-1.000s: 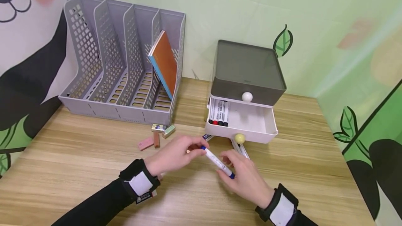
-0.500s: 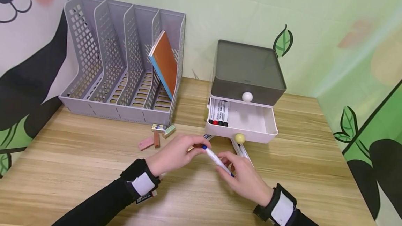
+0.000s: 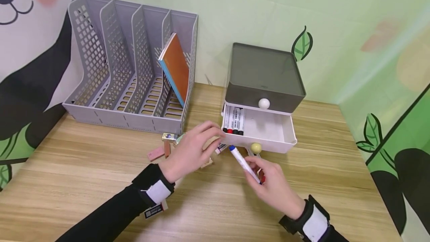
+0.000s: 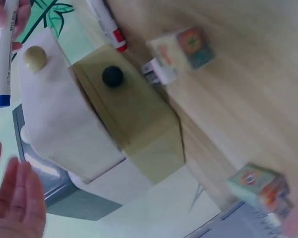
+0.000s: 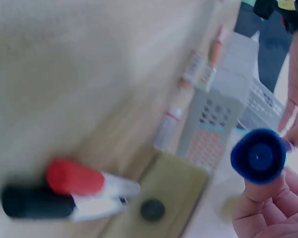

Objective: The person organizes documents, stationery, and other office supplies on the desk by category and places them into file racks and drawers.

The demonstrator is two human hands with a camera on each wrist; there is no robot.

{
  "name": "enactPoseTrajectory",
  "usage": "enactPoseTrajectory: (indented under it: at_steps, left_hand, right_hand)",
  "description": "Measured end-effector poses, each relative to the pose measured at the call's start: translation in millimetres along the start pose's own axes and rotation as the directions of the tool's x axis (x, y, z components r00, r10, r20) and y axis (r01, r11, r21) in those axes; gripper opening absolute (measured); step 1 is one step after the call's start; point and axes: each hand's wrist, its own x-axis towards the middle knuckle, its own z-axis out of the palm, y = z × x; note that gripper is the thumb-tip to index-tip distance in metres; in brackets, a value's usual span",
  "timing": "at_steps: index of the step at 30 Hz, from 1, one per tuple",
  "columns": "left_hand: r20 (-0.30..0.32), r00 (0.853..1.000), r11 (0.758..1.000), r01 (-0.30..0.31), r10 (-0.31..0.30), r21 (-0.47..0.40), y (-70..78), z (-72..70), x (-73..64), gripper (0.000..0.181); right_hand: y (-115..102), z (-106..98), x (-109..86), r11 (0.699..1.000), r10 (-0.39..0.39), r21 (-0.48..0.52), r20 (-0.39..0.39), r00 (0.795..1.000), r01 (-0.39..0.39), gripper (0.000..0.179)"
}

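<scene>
My right hand (image 3: 273,184) pinches a white marker (image 3: 244,164) by its lower end, the blue cap pointing up toward the drawer. In the right wrist view the marker's blue end (image 5: 258,156) faces the camera. My left hand (image 3: 195,150) is off the marker, left of the drawer front, its fingers loosely extended and nothing held in them. A white drawer (image 3: 268,128) stands pulled out, with several red- and black-capped markers (image 3: 235,120) lined along its left side. Below it, a red-capped marker (image 5: 74,177) and a black-capped one (image 5: 37,202) lie on the table.
A dark-topped drawer box (image 3: 265,70) stands at the back. To its left is a grey file rack (image 3: 122,120) holding an orange book (image 3: 176,68). Several erasers lie about, including a pink one (image 3: 156,154) and one with a black label (image 3: 154,210).
The left hand has let go of the marker's upper end and moved up toward the drawer. The right hand has shifted slightly right with the marker.
</scene>
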Motion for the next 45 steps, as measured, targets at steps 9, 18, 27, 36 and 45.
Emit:
enactPoseTrajectory:
  at_steps: [9, 18, 27, 36, 45]
  left_hand:
    - [0.131, 0.991, 0.992, 0.010, -0.027, 0.127, -2.3, 8.7, 24.4, 0.025]
    - [0.148, 0.988, 0.993, 0.025, -0.041, 0.112, -8.1, 15.3, 31.4, 0.017]
    - [0.158, 0.987, 0.995, 0.021, -0.037, 0.102, -7.7, 15.7, 33.5, 0.015]
    - [0.155, 0.987, 0.994, 0.038, -0.054, 0.102, -7.8, 17.2, 32.2, 0.015]
    - [0.153, 0.987, 0.996, 0.029, -0.043, 0.090, -7.3, 18.1, 32.4, 0.015]
  right_hand:
    - [-4, -33, 19.1, 0.992, 0.097, -0.074, -0.096, 0.991, -0.104, 0.023]
    - [-8, -53, 43.1, 0.967, 0.159, -0.193, -0.050, 0.986, -0.166, 0.030]
    - [-1, -60, 64.3, 0.943, 0.193, -0.275, -0.001, 0.981, -0.186, 0.029]
    - [7, -56, 84.4, 0.917, 0.282, -0.311, 0.061, 0.958, -0.250, 0.032]
    - [16, -48, 92.0, 0.917, 0.290, -0.298, 0.043, 0.956, -0.264, 0.041]
